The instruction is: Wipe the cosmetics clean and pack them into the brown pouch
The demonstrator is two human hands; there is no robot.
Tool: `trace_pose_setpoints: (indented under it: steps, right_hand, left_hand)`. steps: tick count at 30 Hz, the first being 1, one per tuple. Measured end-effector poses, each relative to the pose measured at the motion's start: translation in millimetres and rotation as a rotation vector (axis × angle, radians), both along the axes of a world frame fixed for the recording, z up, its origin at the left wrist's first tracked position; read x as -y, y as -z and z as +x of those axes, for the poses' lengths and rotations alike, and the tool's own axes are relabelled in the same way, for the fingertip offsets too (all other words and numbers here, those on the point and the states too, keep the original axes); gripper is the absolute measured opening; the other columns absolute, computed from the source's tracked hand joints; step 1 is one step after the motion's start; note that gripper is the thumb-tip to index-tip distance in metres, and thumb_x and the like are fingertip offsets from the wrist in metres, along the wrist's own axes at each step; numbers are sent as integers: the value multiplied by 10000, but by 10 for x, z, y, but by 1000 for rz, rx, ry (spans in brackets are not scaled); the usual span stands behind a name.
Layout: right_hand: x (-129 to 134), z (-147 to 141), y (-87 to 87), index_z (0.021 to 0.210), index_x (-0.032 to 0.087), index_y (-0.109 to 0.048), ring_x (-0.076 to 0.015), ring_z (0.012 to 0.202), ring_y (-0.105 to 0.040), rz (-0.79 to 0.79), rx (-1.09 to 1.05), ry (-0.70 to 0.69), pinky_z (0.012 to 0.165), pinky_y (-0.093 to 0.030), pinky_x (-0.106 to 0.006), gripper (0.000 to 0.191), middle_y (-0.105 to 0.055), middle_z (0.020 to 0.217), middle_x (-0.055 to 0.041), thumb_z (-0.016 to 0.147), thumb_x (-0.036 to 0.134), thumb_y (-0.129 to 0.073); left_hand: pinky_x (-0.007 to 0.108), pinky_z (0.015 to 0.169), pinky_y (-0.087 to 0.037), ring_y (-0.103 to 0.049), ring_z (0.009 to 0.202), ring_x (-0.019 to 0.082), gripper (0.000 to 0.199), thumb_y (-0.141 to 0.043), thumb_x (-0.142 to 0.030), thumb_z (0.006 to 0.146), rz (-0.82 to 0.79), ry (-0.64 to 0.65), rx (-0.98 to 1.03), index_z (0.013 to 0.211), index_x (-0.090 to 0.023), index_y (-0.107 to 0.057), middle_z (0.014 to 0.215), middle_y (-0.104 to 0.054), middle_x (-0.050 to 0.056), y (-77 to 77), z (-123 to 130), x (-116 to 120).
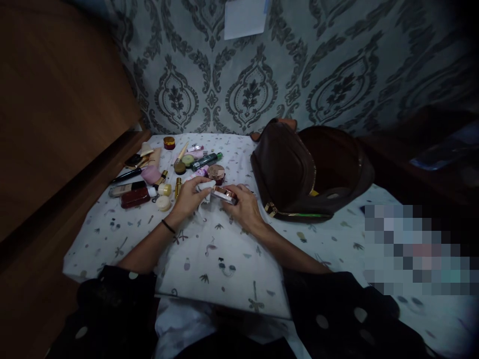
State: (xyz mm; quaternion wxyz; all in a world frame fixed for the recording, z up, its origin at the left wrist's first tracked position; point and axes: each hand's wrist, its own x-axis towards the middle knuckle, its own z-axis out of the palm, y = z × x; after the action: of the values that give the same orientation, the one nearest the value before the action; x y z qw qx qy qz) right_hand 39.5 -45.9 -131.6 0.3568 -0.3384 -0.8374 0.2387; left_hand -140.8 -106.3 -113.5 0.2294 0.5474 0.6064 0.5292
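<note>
My left hand (186, 199) is closed on a crumpled white tissue (204, 187), which hangs a little below the fingers. My right hand (244, 207) grips a small flat case (225, 195) with a shiny reddish-brown top and a pale edge, perhaps a makeup compact. The tissue touches the near end of this case, or almost does. Just behind them lies a round brown compact (216, 173). Left of my left hand are a gold tube (178, 187), a cream-coloured round jar (163, 203) and a dark red bottle with a white cap (135, 197).
An unzipped brown leather bag (284, 169) stands to the right. More cosmetics lie at the back left, among them a green bottle (205, 162), a brush (182, 152) and a red-gold jar (169, 143). A wooden panel (63, 99) bounds the left; a patterned wall (250, 89) rises behind.
</note>
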Motion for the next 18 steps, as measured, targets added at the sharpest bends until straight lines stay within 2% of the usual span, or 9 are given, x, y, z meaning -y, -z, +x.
trace_pose_setpoints:
  steps: [3,11,18]
  right_hand:
    - [16,-5,-18,1047,212,-719,-169,696,-532,-20,19,3,652,-419,-275,293,-514,762,-10,770,211,-622]
    - [28,-40,-25,877,199,-729,-145,627,-491,-41,5,52,616,-434,-270,170,-494,746,-7,741,225,-631]
    - [7,-9,-49,990,169,-717,-141,643,-521,-97,-47,45,607,-445,-273,299,-543,813,-19,697,184,-659]
  left_hand:
    - [317,849,-516,-670,959,237,266,-707,-281,761,16,-6,5,991,-149,-719,1023,-743,71,-28,4,11]
    - [346,927,-502,-668,1013,246,252,-702,-262,766,24,2,3,994,-156,-723,1055,-744,75,-40,17,17]
    - [331,845,-513,-671,924,236,253,-678,-244,760,22,-49,-41,986,-141,-724,994,-742,72,-2,-25,-1]
